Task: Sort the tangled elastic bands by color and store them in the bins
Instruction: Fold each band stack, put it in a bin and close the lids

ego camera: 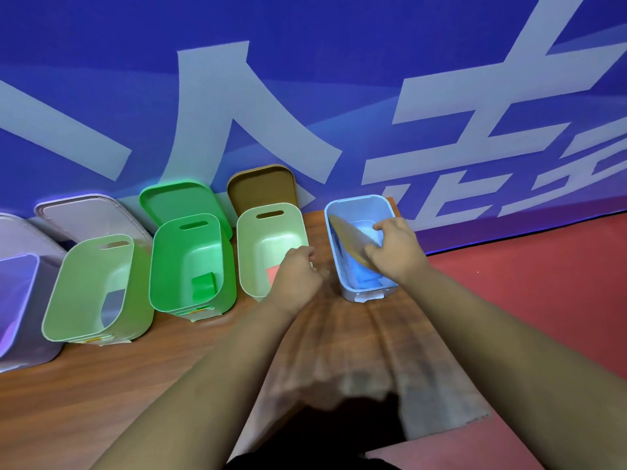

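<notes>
Looking at: I see a row of open bins on the brown tabletop (163, 368), next to a blue wall (373, 45) with big white signs.
Right hand: the right hand (397, 249) is over the blue bin (353, 199). Its fingers pinch the yellow band.
Yellow band: the yellow band (349, 237) is flat, wide and dull yellow. It slants down inside the blue bin.
Blue band: a flat blue band (368, 283) lies at the bottom of the same bin.
Left hand: the left hand (298, 271) is at the near rim of the pale green bin (247, 245), fingers curled. I cannot tell if it holds anything.
Pink band: a flat pink band (272, 274) shows inside that bin, right beside the left hand.
Green band: a folded green band (203, 284) sits low in the bright green bin (163, 266).
Lids: a green lid (176, 198) and a brown lid (261, 184) lean on the wall behind the bins.
</notes>
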{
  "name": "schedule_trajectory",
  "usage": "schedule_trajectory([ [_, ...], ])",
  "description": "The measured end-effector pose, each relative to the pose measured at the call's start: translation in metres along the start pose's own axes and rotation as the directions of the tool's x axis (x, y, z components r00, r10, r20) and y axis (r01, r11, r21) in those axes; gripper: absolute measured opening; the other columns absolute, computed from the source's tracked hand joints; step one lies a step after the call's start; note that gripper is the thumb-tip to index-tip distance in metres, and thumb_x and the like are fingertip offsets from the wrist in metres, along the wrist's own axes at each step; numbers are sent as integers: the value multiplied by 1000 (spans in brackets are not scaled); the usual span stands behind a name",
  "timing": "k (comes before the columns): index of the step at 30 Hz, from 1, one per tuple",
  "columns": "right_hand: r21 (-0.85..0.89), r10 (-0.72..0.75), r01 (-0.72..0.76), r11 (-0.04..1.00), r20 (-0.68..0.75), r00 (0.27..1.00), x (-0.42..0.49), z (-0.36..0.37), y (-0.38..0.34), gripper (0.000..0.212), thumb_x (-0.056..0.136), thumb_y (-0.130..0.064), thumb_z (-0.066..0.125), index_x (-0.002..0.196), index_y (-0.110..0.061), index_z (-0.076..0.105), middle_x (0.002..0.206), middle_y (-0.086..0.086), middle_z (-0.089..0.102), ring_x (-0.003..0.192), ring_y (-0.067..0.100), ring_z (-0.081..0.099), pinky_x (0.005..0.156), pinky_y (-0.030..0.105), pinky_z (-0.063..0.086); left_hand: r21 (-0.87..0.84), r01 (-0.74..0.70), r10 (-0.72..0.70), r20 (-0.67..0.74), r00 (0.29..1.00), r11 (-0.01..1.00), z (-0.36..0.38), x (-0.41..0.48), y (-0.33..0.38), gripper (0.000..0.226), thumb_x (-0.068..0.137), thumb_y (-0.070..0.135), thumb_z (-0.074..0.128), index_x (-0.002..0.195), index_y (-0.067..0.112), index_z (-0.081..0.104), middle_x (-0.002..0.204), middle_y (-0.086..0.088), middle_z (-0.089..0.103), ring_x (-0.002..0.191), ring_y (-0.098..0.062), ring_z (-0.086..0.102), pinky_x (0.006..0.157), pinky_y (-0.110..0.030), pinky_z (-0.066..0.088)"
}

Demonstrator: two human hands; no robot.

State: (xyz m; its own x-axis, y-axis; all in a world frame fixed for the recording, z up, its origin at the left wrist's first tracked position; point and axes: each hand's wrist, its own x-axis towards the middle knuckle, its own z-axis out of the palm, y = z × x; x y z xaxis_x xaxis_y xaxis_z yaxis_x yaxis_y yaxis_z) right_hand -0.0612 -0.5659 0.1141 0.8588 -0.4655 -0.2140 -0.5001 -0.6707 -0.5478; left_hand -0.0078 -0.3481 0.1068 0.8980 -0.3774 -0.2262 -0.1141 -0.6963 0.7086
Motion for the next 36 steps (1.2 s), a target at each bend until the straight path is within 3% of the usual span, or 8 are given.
schedule_trajectory([
  [7,-38,56,-55,998,18,998,2,21,-15,42,101,-26,61,141,-15,60,149,4,48,122,25,58,89,25,36,-64,22,-15,106,994,998,-2,9,1,31,91,13,71,123,13,70,120,-5,70,106,-21,68,88,-23,46],
  [12,-18,57,-57,998,3,998,-4,20,0,24,99,-18,60,120,-11,70,133,13,59,118,31,62,100,32,46,-97,71,-52,189,981,993,16,14,7,19,96,30,67,110,17,68,100,-3,76,98,-24,71,89,-31,53],
  [16,10,64,-63,998,-25,998,-8,11,14,16,97,-14,61,105,-7,74,119,14,67,111,32,63,95,34,50,-226,184,-144,183,973,957,52,37,-2,47,80,63,59,86,17,56,84,-9,78,81,-32,77,81,-50,64],
  [19,21,70,-69,997,-20,997,-11,9,23,17,101,-16,60,99,-5,73,114,14,68,103,32,65,89,37,52,-295,279,-225,204,953,914,52,36,17,47,83,58,64,82,11,59,73,-11,78,69,-31,77,76,-49,65],
  [24,55,95,-93,994,-31,995,-17,4,37,16,100,-14,59,97,-7,73,113,12,65,98,31,66,87,35,52,-500,447,-361,264,894,742,49,27,39,27,104,6,61,82,9,46,54,-11,67,77,-38,73,85,-56,63],
  [29,132,170,-157,979,-96,981,-19,-5,45,19,100,-16,57,102,-3,71,108,15,70,106,34,65,88,36,49,-592,426,-361,233,903,684,46,19,39,21,101,0,58,109,9,41,70,-15,63,63,-33,69,72,-47,62],
  [33,215,238,-218,952,-71,969,-18,-16,42,31,102,-22,57,123,-4,69,119,18,74,118,37,64,97,39,50,-646,388,-332,215,919,657,39,4,40,22,102,-4,52,114,11,40,94,-19,58,59,-28,68,66,-41,61],
  [36,259,249,-233,937,-32,968,-15,-21,42,32,101,-21,59,126,-6,71,121,16,75,120,35,65,97,37,50,-658,374,-318,209,925,654,38,-4,36,24,103,-5,50,118,12,40,100,-19,57,59,-26,68,64,-39,63],
])
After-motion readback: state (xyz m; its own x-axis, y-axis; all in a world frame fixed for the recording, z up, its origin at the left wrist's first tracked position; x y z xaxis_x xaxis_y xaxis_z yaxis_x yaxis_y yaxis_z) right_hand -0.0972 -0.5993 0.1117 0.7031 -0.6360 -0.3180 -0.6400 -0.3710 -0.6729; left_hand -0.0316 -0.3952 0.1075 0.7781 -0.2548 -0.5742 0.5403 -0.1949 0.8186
